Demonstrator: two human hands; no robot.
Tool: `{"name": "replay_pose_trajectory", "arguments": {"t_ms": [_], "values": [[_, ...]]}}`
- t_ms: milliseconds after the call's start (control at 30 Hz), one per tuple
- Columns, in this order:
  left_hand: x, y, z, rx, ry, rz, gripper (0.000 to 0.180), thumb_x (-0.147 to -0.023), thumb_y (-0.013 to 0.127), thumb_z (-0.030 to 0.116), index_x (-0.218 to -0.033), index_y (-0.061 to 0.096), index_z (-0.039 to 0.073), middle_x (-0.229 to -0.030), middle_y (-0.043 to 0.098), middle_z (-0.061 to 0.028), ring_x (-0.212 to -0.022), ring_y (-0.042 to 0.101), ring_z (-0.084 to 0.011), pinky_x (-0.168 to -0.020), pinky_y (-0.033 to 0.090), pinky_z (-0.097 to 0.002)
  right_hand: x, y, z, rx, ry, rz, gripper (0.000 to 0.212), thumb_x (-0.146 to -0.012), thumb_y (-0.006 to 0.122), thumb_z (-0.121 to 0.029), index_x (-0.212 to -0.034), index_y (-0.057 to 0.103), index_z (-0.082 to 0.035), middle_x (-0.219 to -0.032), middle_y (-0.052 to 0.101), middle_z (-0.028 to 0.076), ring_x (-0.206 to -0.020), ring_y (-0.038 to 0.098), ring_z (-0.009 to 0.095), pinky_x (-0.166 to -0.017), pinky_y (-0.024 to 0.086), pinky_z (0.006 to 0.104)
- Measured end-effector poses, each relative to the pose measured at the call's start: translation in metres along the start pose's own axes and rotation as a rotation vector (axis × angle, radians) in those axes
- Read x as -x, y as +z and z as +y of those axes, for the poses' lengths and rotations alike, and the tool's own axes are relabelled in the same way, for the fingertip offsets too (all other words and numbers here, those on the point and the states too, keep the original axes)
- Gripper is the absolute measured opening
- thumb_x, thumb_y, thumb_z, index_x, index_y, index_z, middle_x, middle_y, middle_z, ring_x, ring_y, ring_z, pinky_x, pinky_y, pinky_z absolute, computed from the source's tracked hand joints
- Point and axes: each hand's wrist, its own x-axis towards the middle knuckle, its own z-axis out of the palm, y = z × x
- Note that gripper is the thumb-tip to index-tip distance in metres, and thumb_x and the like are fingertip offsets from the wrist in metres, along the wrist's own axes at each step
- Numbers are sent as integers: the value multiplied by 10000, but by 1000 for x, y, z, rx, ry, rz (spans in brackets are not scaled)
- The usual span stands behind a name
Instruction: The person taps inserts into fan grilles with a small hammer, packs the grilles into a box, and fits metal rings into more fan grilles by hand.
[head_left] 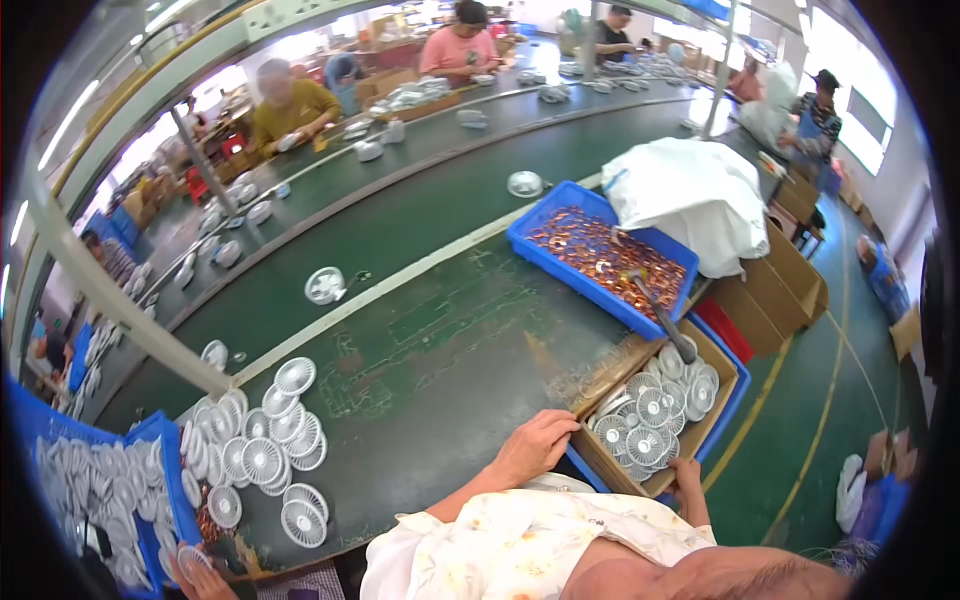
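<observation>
My left hand (540, 443) is closed on the left edge of a cardboard box (592, 468). At its near right edge, my right hand (687, 484) grips the same box, its fingers partly hidden. Inside lie many round white slotted covers (655, 408), like small fan grilles, heaped loosely. The box rests over a blue crate (728, 405), whose rim shows along the right side and below. A long-handled tool (660, 315) with a grey end leans from the blue tray (600, 299) of small copper-coloured parts toward the box's far corner.
More white covers (262, 460) are piled on the green table's left. A co-worker's hand (202, 577) holds one beside a full blue bin (180, 480). A white sack (690, 195) and an open carton (775, 295) stand far right. A conveyor (420, 200) runs behind.
</observation>
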Motion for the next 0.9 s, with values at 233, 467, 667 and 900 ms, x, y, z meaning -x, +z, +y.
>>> {"name": "replay_pose_trajectory", "arguments": {"t_ms": [233, 467, 667, 900], "values": [[-3, 2, -3, 61, 16, -20, 192, -891, 662, 19, -1077, 705, 37, -1166, 700, -135, -1105, 664, -335, -942, 552, -402, 114, -82, -56, 7, -186, 186, 289, -828, 691, -151, -1057, 600, -1, -856, 642, 90, -669, 640, 202, -506, 499, 344], [6, -3, -7, 101, 44, -35, 196, -877, 664, 23, -1068, 708, 34, -1174, 693, -136, -1133, 650, -337, -960, 542, -411, 223, -118, -118, 1, -469, 363, 368, -830, 658, -179, -1133, 620, 26, -951, 660, 94, -794, 639, 191, -688, 514, 325], [22, -12, -11, 137, 51, -28, 207, -868, 667, 26, -1071, 704, 42, -1196, 689, -129, -1145, 646, -328, -962, 543, -416, 285, -99, -180, 73, -682, 443, 373, -887, 655, -191, -1201, 599, 3, -1043, 645, 74, -914, 627, 180, -818, 507, 325], [55, -32, -10, 157, 15, 82, 210, -866, 674, 31, -1071, 708, 61, -1181, 694, -115, -1123, 657, -312, -918, 567, -413, 285, -1, -280, -9, -777, -21, 339, -910, 679, -177, -1207, 598, -36, -1046, 646, 65, -925, 644, 175, -826, 534, 325]]}}
